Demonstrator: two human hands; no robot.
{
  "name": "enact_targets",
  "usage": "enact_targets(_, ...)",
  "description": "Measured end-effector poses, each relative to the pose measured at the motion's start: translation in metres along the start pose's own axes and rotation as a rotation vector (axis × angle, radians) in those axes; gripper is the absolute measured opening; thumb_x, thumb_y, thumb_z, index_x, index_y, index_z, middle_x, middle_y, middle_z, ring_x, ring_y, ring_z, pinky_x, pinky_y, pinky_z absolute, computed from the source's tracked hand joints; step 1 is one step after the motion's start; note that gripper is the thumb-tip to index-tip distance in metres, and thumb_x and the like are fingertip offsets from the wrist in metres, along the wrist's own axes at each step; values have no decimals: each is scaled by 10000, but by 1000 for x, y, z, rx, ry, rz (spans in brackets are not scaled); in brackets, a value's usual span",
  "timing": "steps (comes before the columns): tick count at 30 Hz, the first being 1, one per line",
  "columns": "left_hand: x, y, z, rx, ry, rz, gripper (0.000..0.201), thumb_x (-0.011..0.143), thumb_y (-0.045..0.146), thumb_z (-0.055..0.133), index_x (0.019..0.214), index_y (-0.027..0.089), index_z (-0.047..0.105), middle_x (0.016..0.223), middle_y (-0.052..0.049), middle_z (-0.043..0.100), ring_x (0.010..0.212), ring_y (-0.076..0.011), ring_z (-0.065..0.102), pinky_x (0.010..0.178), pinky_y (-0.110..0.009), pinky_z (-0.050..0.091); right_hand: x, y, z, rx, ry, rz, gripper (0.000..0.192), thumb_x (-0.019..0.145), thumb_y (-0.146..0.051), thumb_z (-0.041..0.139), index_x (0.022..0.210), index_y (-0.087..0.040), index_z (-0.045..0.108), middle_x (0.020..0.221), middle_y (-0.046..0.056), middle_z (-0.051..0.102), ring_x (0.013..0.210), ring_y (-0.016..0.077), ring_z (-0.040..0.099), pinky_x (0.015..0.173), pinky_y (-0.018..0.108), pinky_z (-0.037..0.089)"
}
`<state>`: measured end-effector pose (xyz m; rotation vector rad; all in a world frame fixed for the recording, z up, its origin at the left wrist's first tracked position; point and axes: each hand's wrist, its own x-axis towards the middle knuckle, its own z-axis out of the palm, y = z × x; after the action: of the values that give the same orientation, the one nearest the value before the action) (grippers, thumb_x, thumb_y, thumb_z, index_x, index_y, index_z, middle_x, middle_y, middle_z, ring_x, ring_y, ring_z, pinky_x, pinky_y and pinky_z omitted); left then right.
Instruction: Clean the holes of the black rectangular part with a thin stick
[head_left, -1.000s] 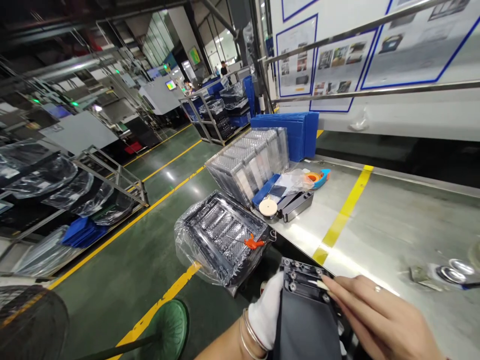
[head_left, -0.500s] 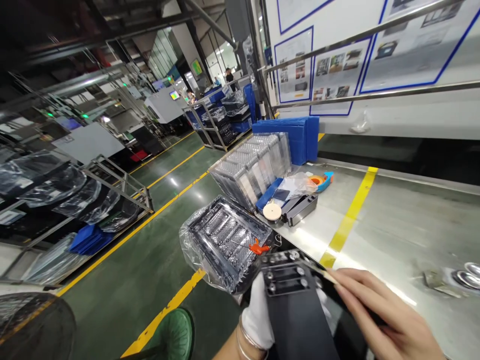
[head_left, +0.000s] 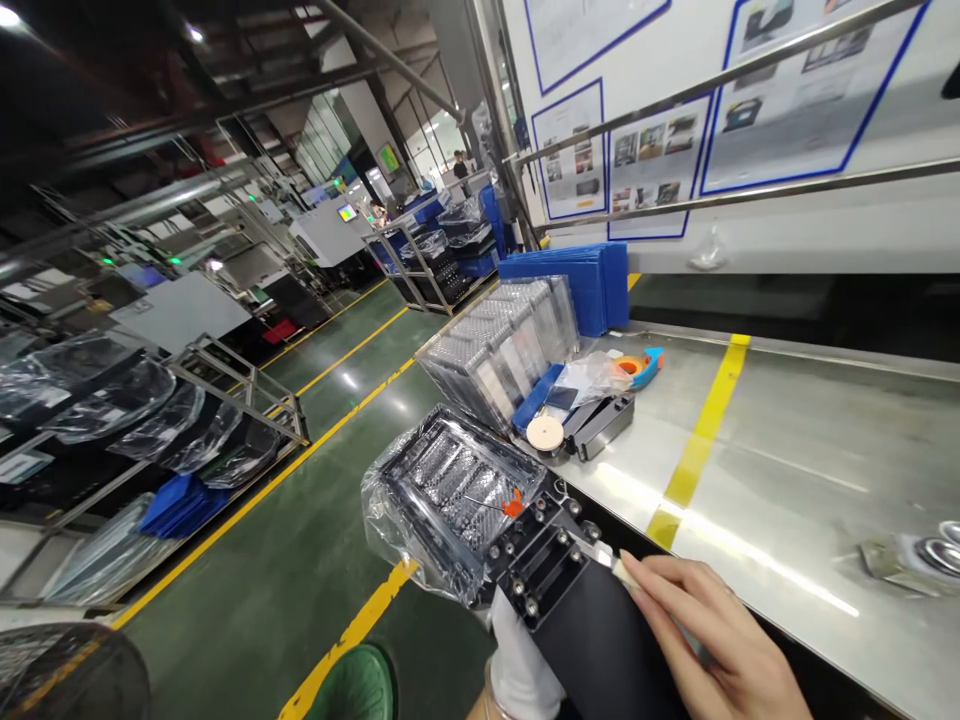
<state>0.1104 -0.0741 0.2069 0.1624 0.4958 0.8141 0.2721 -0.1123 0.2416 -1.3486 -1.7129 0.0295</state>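
Tool, slim and pale-handled, sits pinched by the fingers of the right hand, its tip at the black part, near and left of the metal table. The gloved left hand holds that part's left side (most fingers hidden).

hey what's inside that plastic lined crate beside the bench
The crate holds what looks like bubble wrap, with an orange tool over it. The black part in your gloved left hand hides the near corner; anything beneath the wrap can't be seen.
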Motion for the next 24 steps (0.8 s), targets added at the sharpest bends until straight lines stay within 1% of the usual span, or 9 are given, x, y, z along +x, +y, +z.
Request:
enact_targets(3,-3,-5,-15,42,153,-4,236,691,557,782,709,323,814,930,3,803,1222,-284,628,1217,-373,300,8,1,-5,-32,10,7,214,998,-213,499,1139,-210,660,940,45,667,851,109,670,738,170,551)
enact_targets(5,-4,-8,-19,103,235,63,279,627,615,805,662,338,804,766,11,792,1106,-288,689,1222,-388,295,11,2,-11,-72,35,25,201,999,-241,507,1109,-219,673,942,37,680,843,117,682,725,175,559)
enact_targets(7,-3,-6,-17,227,181,157,431,548,736,780,711,339,814,753,-4,790,1043,-318,710,1219,-433,303,12,4,-17,-100,37,54,201,997,-256,518,1121,-225,673,957,34,680,855,121,685,733,177,563)
enact_targets(10,-2,7,-13,499,28,298,473,687,674,736,954,292,816,1042,-41,792,1165,-320,653,1228,-446,284,10,6,-26,-75,-41,53,233,1000,-256,515,1193,-226,643,991,42,660,892,114,679,762,169,563)
enact_targets(13,-3,19,-16,946,-136,473,696,767,591,721,1362,248,609,1457,-97,574,1373,-324,486,1245,-434,242,5,9,-31,-98,-148,9,265,1006,-261,505,1246,-233,611,1005,45,651,904,113,675,750,163,567)
enact_targets(16,-5,24,-23,1277,-198,619,769,849,563,629,1502,212,425,1551,-145,445,1429,-347,406,1242,-455,228,2,12,-37,-175,-189,7,288,999,-261,518,1277,-231,587,1033,49,650,922,118,670,753,169,564)
enact_targets(19,-8,25,-19,1306,-187,619,783,810,452,700,1499,199,428,1514,-157,480,1395,-370,430,1219,-476,263,4,13,-42,-169,-228,-16,293,998,-249,507,1276,-214,592,1047,61,660,939,120,678,771,167,563)
enact_targets(21,-9,28,-9,1282,-217,569,802,778,415,734,1493,203,438,1471,-157,520,1336,-371,484,1181,-474,329,7,15,-44,-189,-186,-18,265,996,-270,510,1228,-221,628,1018,53,680,896,118,695,741,151,561)
enact_targets(24,-10,36,6,1275,-286,491,647,838,339,678,1450,235,496,1383,-132,587,1253,-317,559,1122,-420,400,13,16,-44,-53,-91,117,198,987,-331,529,1023,-239,700,850,1,712,759,104,714,683,112,548)
